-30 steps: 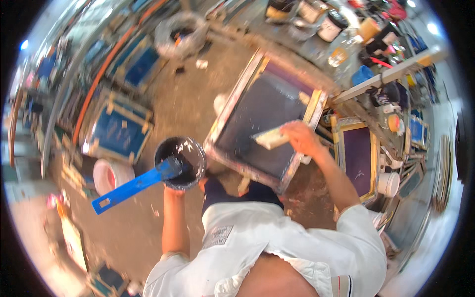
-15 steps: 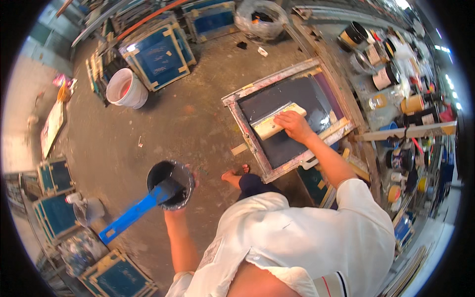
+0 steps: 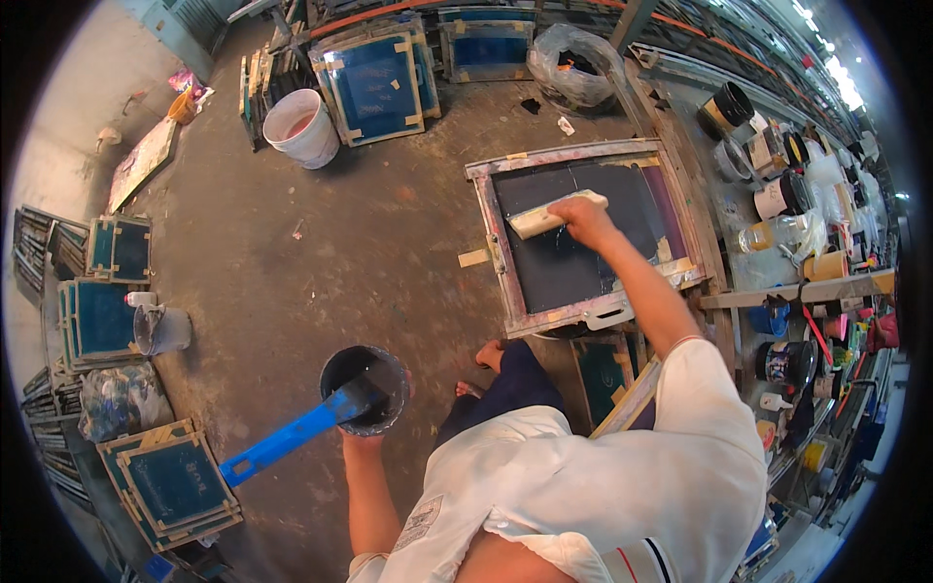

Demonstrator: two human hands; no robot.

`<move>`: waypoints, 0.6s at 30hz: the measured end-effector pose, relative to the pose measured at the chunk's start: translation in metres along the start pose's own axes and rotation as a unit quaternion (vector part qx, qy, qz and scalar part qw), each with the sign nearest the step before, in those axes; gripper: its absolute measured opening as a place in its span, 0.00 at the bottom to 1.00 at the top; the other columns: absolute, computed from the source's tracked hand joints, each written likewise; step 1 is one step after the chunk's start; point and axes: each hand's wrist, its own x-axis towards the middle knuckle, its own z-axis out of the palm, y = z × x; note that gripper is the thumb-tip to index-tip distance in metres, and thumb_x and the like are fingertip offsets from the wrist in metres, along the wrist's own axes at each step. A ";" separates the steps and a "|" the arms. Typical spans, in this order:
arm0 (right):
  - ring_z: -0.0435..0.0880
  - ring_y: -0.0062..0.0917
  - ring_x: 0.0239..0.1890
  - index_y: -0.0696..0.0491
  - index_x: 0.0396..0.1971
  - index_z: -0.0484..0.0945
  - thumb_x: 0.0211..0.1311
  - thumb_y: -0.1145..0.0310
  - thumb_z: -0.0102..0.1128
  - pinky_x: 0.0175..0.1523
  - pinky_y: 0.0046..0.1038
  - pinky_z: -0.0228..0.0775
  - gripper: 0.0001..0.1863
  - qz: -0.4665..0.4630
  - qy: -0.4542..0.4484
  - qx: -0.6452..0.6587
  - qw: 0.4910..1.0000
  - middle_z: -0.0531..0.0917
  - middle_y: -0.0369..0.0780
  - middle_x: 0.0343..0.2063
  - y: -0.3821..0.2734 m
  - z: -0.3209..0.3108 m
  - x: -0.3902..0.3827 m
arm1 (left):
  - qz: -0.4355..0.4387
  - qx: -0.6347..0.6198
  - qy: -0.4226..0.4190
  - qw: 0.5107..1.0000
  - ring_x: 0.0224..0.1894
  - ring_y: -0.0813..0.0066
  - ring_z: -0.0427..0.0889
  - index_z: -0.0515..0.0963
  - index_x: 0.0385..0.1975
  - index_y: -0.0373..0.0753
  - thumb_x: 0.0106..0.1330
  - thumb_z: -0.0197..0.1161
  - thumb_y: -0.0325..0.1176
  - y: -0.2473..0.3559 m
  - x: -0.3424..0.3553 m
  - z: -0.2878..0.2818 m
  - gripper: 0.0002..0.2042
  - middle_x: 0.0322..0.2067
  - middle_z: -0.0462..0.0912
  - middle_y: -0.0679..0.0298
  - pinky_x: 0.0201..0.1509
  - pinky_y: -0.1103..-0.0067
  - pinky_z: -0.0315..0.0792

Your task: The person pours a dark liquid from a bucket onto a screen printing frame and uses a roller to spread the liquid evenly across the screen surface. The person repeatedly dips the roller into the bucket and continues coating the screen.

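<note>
Right grip: squeegee | blue spatula across bucket | pail beside screens

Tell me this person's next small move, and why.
I'd probably slide the pale block toward the body along the dark panel: the right grip has it from above, over that panel, with open surface on its near side. The left grip holds the dark tub clear of the frame.

Pale handwriting marks the blue screen leaning farther off and the teal screen on the person's left, while the print on the shirt patch is too small for me to read.
</note>
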 end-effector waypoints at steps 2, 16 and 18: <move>0.81 0.44 0.51 0.53 0.47 0.81 0.43 0.86 0.56 0.58 0.38 0.73 0.27 -0.002 0.059 -0.026 0.998 0.84 0.45 0.45 0.007 0.030 -0.020 | -0.012 0.019 -0.013 1.000 0.63 0.36 0.67 0.70 0.63 0.40 0.63 0.59 0.54 -0.007 0.010 0.010 0.32 0.62 0.70 0.46 0.66 0.44 0.63; 0.86 0.29 0.39 0.55 0.47 0.81 0.52 0.77 0.65 0.47 0.27 0.74 0.19 0.252 -0.003 0.168 0.953 0.87 0.43 0.36 -0.009 -0.101 -0.065 | -0.019 0.150 -0.062 0.987 0.56 0.60 0.79 0.75 0.56 0.42 0.70 0.53 0.45 -0.090 0.255 0.066 0.19 0.53 0.81 0.59 0.63 0.59 0.72; 0.84 0.22 0.40 0.56 0.48 0.81 0.55 0.76 0.66 0.47 0.25 0.73 0.18 0.290 0.091 0.207 0.930 0.87 0.41 0.36 -0.009 -0.111 -0.073 | -0.046 0.172 -0.058 0.982 0.56 0.60 0.79 0.76 0.55 0.43 0.70 0.53 0.44 -0.106 0.292 0.080 0.18 0.53 0.81 0.59 0.63 0.59 0.72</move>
